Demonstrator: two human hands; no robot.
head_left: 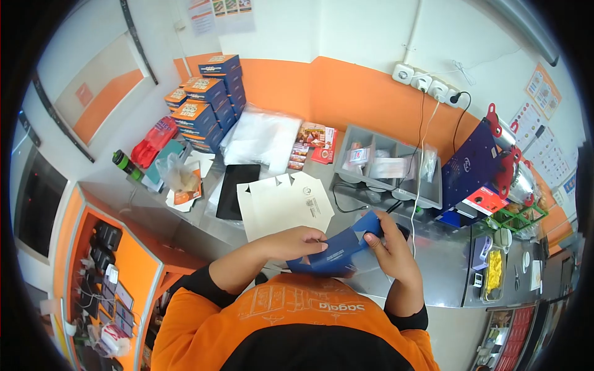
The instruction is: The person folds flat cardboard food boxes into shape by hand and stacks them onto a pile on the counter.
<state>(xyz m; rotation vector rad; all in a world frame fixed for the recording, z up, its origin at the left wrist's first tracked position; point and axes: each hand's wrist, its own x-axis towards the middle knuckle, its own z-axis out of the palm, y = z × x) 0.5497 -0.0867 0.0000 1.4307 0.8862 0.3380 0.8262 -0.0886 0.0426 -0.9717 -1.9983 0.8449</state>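
Note:
My left hand (pixel 296 243) and my right hand (pixel 391 246) hold a dark blue cardboard box blank (pixel 337 250) between them, close to my body. The left thumb presses on its near-left part. At its upper right end, the right thumb and fingers pinch the card. White print shows on the blue side. Just beyond my hands, a flat cream-coloured card blank (pixel 286 204) with cut notches and small print lies on the steel table (pixel 380 281). It partly covers a black tablet-like slab (pixel 238 191).
Blue-and-orange boxes (pixel 197 120) stand stacked at the back left, beside clear plastic bags (pixel 263 137). A grey divided bin (pixel 390 164) sits at the back right, with cables hanging over it. Leftward are a green-capped bottle (pixel 127 164) and a red bundle (pixel 154 141).

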